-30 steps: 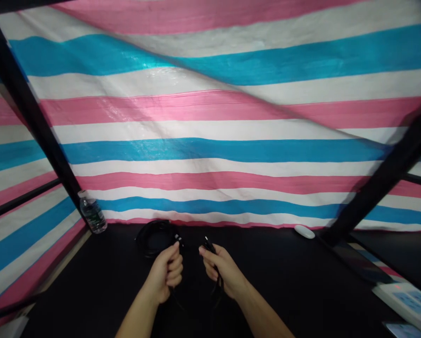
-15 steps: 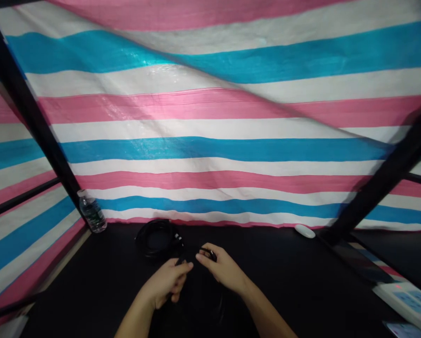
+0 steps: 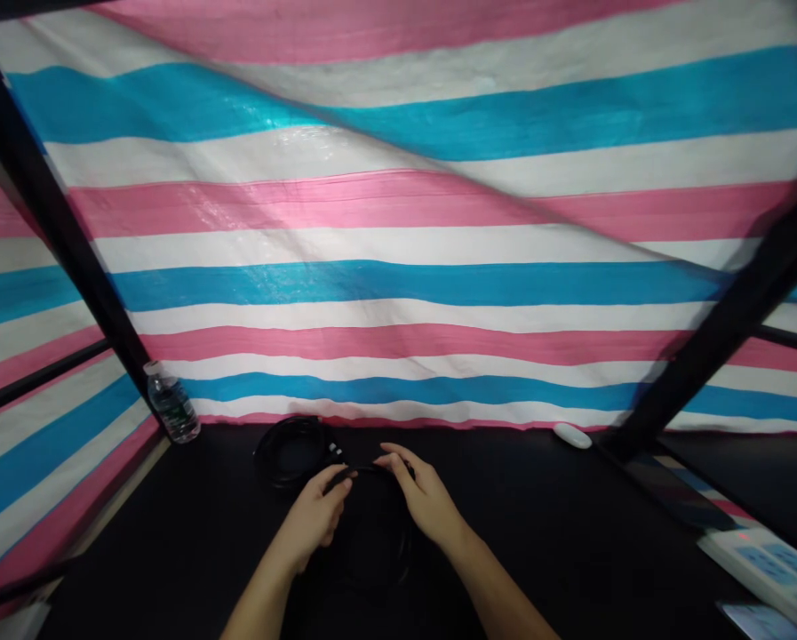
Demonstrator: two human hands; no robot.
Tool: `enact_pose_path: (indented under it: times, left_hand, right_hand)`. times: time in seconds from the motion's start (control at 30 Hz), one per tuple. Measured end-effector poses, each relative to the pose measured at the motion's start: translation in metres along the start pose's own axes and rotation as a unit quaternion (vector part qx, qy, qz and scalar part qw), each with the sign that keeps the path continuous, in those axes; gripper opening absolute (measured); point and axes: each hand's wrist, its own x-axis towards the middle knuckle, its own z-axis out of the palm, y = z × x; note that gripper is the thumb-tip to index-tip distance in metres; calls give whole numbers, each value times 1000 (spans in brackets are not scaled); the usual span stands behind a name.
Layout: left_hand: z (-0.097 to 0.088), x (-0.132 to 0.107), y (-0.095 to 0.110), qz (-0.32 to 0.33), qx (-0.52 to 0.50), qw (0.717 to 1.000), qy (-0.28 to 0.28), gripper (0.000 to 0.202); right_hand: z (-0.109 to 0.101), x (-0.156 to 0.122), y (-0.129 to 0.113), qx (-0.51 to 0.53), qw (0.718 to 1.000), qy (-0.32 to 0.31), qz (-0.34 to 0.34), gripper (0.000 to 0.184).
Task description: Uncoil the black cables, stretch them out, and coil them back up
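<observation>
Between my hands runs a black cable [image 3: 366, 468], and a loop of it hangs toward me, hard to make out against the black table. My left hand [image 3: 314, 516] pinches the cable between thumb and fingers on the left side. On the right, my right hand [image 3: 425, 498] has its fingers curled over the same cable. Just beyond my left hand lies a coiled black cable [image 3: 261, 458] with pale metal connector ends.
A clear plastic bottle [image 3: 173, 409] stands by the left post. A white computer mouse [image 3: 572, 436] lies at the back right of the black table [image 3: 537, 516]. A white power strip [image 3: 764, 569] with blue panels sits at the right edge. Striped sheeting [image 3: 398, 284] hangs behind.
Both hands have moved slightly away from me, up in the picture. The cable now arcs between them, with its loop showing below. The coiled cable stays put.
</observation>
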Motion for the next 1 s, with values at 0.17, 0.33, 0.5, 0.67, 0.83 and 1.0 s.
enact_pose_path:
  times: [0.17,0.33,0.5,0.67,0.83,1.0]
  left_hand:
    - [-7,-3,-1,-21,81,996,-40,45]
    - [-6,-6,-1,-33,110,990,-80,37]
    - [5,-12,4,-49,64,991,-110,32]
    - [12,-13,7,-29,-84,992,-93,48]
    - [2,-6,10,15,-180,982,-49,63]
    - [-3,-3,11,27,-163,986,-31,65]
  right_hand:
    - [-7,4,1,30,999,27,-3,60]
    - [-16,8,-3,67,997,39,1,66]
    - [-6,-1,-14,64,997,-52,11,55]
    - [10,-8,-16,80,996,-44,-2,49]
    - [9,-2,-12,145,988,-25,53,60]
    - [14,-4,-17,195,975,-35,104,58]
